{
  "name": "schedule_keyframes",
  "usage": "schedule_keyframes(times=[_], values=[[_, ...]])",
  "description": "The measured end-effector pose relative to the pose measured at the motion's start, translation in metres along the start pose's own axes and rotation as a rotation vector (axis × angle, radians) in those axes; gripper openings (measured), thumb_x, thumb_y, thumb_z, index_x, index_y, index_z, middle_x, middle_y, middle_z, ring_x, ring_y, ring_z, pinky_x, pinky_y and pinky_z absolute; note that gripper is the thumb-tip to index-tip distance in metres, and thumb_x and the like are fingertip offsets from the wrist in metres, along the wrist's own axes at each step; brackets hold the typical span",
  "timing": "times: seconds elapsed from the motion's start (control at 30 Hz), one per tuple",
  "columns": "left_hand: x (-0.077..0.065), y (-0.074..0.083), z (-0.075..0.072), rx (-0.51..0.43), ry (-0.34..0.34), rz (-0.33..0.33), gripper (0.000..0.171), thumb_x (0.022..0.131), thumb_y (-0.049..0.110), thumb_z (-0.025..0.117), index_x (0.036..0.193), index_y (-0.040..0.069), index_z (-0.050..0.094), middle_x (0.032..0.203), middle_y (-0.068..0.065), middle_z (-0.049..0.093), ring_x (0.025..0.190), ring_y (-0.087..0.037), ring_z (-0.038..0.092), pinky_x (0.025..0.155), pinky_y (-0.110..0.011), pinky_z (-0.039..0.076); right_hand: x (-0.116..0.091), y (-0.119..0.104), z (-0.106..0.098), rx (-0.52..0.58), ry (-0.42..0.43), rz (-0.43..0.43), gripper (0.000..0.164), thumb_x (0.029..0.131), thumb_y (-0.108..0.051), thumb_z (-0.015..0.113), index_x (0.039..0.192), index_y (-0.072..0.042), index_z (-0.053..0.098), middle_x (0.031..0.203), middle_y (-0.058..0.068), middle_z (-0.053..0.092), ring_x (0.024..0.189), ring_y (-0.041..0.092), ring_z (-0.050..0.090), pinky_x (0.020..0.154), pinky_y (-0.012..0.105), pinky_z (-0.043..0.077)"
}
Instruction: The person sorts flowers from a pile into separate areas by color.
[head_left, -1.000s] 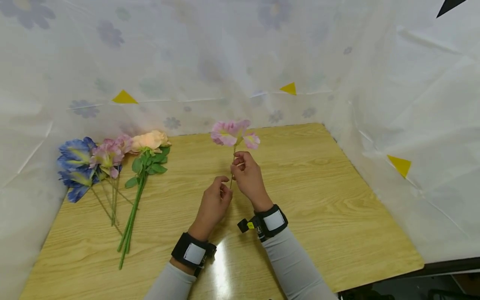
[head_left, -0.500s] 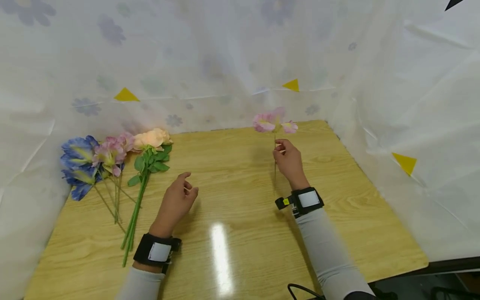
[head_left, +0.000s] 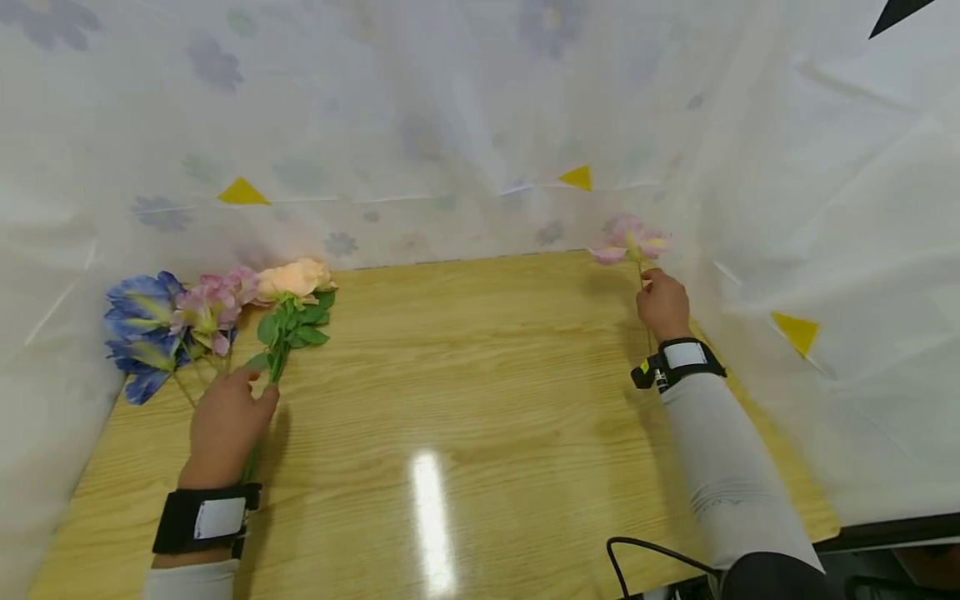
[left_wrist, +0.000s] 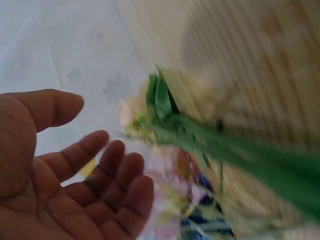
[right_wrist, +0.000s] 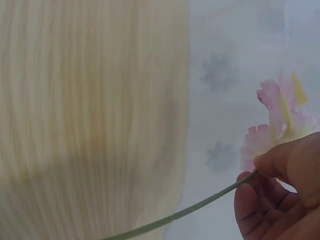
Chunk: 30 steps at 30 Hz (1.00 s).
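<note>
My right hand [head_left: 664,307] pinches the thin green stem [right_wrist: 195,206] of a pink artificial flower [head_left: 632,240], thumb against fingers just below the bloom. It holds the flower near the back right of the table. On the left, my left hand [head_left: 228,423] hovers over the stems of the other flowers, its fingers relaxed and holding nothing. In the left wrist view, thick green stems [left_wrist: 240,150] run past beside the hand's fingers. Peach flowers [head_left: 296,279] with green leaves, pink flowers [head_left: 213,304] and blue flowers [head_left: 142,321] lie side by side there.
The wood-grain table [head_left: 450,358] meets a white floral-print curtain [head_left: 420,125] at the back and sides. Yellow triangles [head_left: 243,192] mark the curtain. A black cable [head_left: 660,547] loops at the front edge by the right arm.
Both hands were together on the pink flower's stem; the left let go and moved left to the flower group. My right hand carried the pink flower to the right and slightly back.
</note>
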<state>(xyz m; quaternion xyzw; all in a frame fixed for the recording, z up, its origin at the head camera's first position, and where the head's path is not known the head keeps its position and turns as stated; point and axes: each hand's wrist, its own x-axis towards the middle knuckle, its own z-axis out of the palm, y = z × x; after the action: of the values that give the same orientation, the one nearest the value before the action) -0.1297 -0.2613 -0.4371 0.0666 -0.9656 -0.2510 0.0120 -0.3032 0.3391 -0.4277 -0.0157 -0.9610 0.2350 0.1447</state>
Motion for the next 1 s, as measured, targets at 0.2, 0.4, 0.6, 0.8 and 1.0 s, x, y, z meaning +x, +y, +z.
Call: schedule_keyframes(times=[0.2, 0.4, 0.6, 0.8, 1.0], values=[[-0.002, -0.021, -0.005, 0.044, -0.246, -0.021, 0.060, 0.101, 0.027, 0.052, 0.130, -0.025, 0.045, 0.120, -0.043, 0.052, 0.101, -0.055, 0.056, 0.078, -0.059, 0.048, 0.004, 0.038, -0.001, -0.096, -0.081, 0.018, 0.034, 0.093, 0.000, 0.046, 0.123, 0.014, 0.055, 0.098, 0.033, 0.064, 0.071, 0.042, 0.060, 0.060, 0.051, 0.046], [0.001, -0.019, 0.000, 0.081, -0.321, 0.013, 0.053, 0.099, 0.028, 0.054, 0.121, -0.021, 0.053, 0.108, -0.039, 0.058, 0.096, -0.053, 0.058, 0.077, -0.057, 0.048, 0.011, 0.054, 0.009, -0.109, -0.110, 0.035, 0.034, 0.091, -0.001, 0.046, 0.120, 0.011, 0.058, 0.099, 0.031, 0.066, 0.077, 0.044, 0.061, 0.064, 0.053, 0.047], [-0.003, -0.014, 0.001, 0.068, -0.270, 0.028, 0.039, 0.093, 0.010, 0.052, 0.120, -0.018, 0.054, 0.105, -0.034, 0.062, 0.088, -0.046, 0.062, 0.069, -0.052, 0.049, 0.009, 0.056, 0.017, -0.125, -0.172, 0.059, 0.033, 0.091, -0.001, 0.050, 0.120, 0.012, 0.058, 0.109, 0.033, 0.063, 0.092, 0.050, 0.060, 0.077, 0.059, 0.048], [-0.005, -0.015, 0.001, 0.049, -0.254, 0.026, 0.044, 0.089, 0.002, 0.051, 0.126, -0.022, 0.049, 0.115, -0.040, 0.057, 0.100, -0.054, 0.058, 0.075, -0.056, 0.048, 0.005, 0.063, 0.025, -0.129, -0.225, 0.073, 0.035, 0.092, -0.004, 0.045, 0.120, 0.013, 0.058, 0.114, 0.034, 0.062, 0.097, 0.051, 0.060, 0.081, 0.059, 0.047], [-0.002, -0.018, 0.000, 0.035, -0.279, 0.016, 0.043, 0.090, 0.003, 0.052, 0.126, -0.020, 0.048, 0.108, -0.036, 0.060, 0.086, -0.043, 0.061, 0.067, -0.049, 0.047, 0.008, 0.071, 0.033, -0.119, -0.252, 0.088, 0.039, 0.091, -0.006, 0.043, 0.122, 0.012, 0.057, 0.116, 0.034, 0.060, 0.100, 0.051, 0.058, 0.081, 0.057, 0.047]])
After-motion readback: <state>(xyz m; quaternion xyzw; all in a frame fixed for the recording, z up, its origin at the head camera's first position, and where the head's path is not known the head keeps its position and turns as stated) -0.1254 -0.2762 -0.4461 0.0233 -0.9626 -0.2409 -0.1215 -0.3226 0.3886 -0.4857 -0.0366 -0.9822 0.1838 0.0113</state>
